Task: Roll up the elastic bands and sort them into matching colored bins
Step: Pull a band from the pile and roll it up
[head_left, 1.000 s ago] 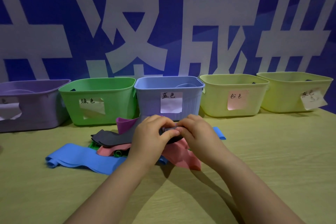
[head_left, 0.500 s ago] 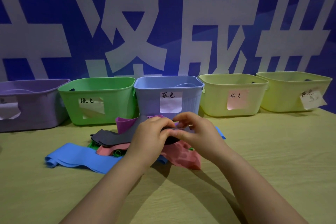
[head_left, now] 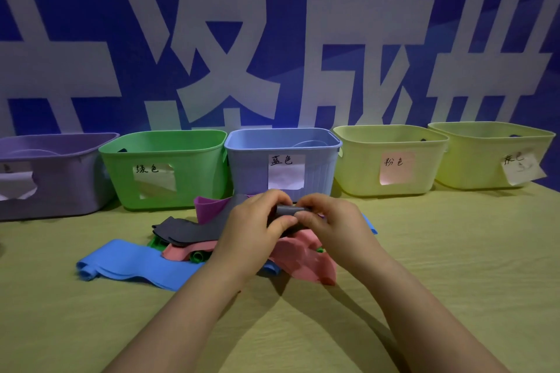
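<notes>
- Two hands meet at the middle of the frame, just in front of the blue bin (head_left: pixel 281 142); the left hand (head_left: pixel 254 230) and the right hand (head_left: pixel 330 221) both pinch the rolled end of the dark grey band (head_left: pixel 188 228), fingers curled round it
- Its loose tail runs toward the left of the frame, draped over the heap of other bands on the counter (head_left: pixel 454 251)
- To roll well, I would hold both edges level so the coil does not cone; turn it tightly with the fingertips; let the tail feed in slack rather than stretched
- Lifting the coil a little off the heap should stop the tail dragging the pink band (head_left: pixel 303 260) or the purple band (head_left: pixel 209 206) along; elastic likely springs open, so the finished roll wants a firm pinch until it is dropped
- Its home is probably the far-right bin (head_left: pixel 491 142), itself yellow-green; the label (head_left: pixel 522 168) there hangs tilted and its writing is hard to read
- Hidden: the hands cover most of the coil, so its turns cannot be counted; no bin's floor shows; the purple bin (head_left: pixel 54 179) is cut off at the left edge; the green band (head_left: pixel 197 256) is mostly buried; whether the blue strip right of the hands belongs to the blue band (head_left: pixel 130 263) I cannot tell
</notes>
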Demonstrator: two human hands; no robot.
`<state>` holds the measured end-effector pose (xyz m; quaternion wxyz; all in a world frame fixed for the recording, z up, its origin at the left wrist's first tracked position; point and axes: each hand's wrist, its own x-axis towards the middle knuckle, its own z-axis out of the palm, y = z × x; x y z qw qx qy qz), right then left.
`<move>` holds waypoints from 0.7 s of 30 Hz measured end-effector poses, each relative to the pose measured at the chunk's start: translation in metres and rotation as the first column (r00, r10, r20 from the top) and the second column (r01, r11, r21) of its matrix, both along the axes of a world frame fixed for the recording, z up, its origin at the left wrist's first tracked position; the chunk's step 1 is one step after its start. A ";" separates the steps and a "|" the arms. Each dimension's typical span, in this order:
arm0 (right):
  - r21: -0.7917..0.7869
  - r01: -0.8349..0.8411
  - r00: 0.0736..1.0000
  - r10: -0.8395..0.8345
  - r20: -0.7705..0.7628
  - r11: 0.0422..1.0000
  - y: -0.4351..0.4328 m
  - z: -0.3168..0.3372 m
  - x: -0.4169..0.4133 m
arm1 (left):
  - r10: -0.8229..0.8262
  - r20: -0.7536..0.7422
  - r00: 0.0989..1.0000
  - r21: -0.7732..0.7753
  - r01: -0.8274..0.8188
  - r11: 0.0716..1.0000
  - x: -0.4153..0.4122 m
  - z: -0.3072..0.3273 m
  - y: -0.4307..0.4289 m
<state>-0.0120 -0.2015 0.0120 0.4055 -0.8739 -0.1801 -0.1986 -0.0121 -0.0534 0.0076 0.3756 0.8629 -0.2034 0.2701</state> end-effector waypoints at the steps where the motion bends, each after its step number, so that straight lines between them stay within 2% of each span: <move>1: -0.012 -0.013 1.000 0.013 0.002 1.000 0.000 0.001 0.000 | 0.005 0.025 1.000 0.006 -0.005 1.000 0.000 -0.001 -0.001; 6: -0.015 -0.104 0.994 0.103 -0.037 0.994 -0.001 0.000 0.003 | 0.005 0.064 0.998 -0.078 0.000 0.997 -0.001 -0.001 0.001; 10: 0.162 -0.167 0.977 0.185 -0.101 0.973 0.000 -0.001 0.003 | 0.010 0.058 0.998 -0.122 -0.003 0.993 -0.001 0.000 0.002; 14: 0.327 -0.198 0.969 0.235 -0.076 0.924 0.003 -0.004 0.004 | 0.048 0.068 0.997 -0.146 -0.038 0.989 -0.002 0.003 0.004; 18: 0.317 -0.158 0.984 0.176 -0.030 0.935 0.003 -0.004 0.004 | 0.031 0.061 0.998 -0.137 -0.022 0.990 -0.005 0.004 0.002; 21: 0.214 -0.129 0.991 0.132 0.005 0.968 0.001 -0.001 0.002 | 0.017 0.057 0.998 -0.132 -0.010 0.991 -0.005 0.002 0.001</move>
